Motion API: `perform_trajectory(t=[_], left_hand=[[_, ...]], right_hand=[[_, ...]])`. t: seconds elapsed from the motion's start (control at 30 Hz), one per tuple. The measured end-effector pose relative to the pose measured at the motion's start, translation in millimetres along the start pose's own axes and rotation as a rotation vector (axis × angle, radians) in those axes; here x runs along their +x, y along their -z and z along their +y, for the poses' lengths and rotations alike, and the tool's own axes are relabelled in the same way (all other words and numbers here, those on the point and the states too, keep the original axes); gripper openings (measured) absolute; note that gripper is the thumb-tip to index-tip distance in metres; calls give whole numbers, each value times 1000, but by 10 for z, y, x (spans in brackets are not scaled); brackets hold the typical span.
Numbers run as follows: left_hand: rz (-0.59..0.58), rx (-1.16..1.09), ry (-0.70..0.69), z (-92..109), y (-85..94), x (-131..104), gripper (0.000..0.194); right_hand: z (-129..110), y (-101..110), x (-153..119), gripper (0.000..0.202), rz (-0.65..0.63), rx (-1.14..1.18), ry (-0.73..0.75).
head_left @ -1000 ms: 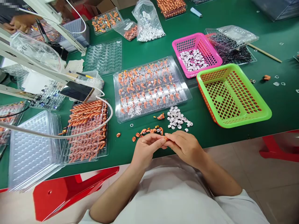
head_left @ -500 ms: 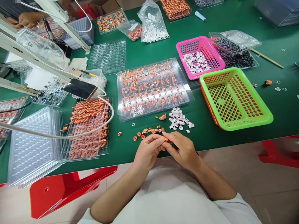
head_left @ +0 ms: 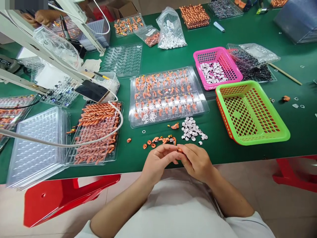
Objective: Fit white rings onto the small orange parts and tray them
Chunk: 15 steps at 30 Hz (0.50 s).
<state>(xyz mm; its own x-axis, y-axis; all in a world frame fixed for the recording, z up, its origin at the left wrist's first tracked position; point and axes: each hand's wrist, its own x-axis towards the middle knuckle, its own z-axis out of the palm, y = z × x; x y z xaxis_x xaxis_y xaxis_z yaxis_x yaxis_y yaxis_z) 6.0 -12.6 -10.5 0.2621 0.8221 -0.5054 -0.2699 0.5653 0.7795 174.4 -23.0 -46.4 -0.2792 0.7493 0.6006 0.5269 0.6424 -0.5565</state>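
Between the fingertips of both hands is a small orange part, partly hidden by the fingers. My left hand pinches it from the left, and my right hand grips it from the right, over the table's near edge. Just beyond the fingers lie loose orange pieces, with a single orange piece farther back. Round white caps form a pile right of them. Behind these, a clear tray holds rows of orange parts and some white rings.
A green basket and a pink basket of white caps stand to the right. At left are a tray of orange parts, stacked clear trays, a phone and a white cable. A person's hands show at upper left.
The camera view has shifted, moving the table items slightly rightward. My fingers have changed their hold on the orange part, and the dark and silver piece beside the fingertips now lies apart from them.
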Motion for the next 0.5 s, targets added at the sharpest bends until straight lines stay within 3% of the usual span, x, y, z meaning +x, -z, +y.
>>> perform_trajectory(t=[0.17,0.33,0.5], left_hand=[[-81,72,10,81,-8,-35,49],[-123,125,47,82,-26,-14,43],[-132,107,-8,53,-48,-24,37]], right_hand=[[-16,39,-29,37,-20,-18,2],[-52,55,-52,36,-19,-9,44],[-68,79,-49,37,-18,13,58]])
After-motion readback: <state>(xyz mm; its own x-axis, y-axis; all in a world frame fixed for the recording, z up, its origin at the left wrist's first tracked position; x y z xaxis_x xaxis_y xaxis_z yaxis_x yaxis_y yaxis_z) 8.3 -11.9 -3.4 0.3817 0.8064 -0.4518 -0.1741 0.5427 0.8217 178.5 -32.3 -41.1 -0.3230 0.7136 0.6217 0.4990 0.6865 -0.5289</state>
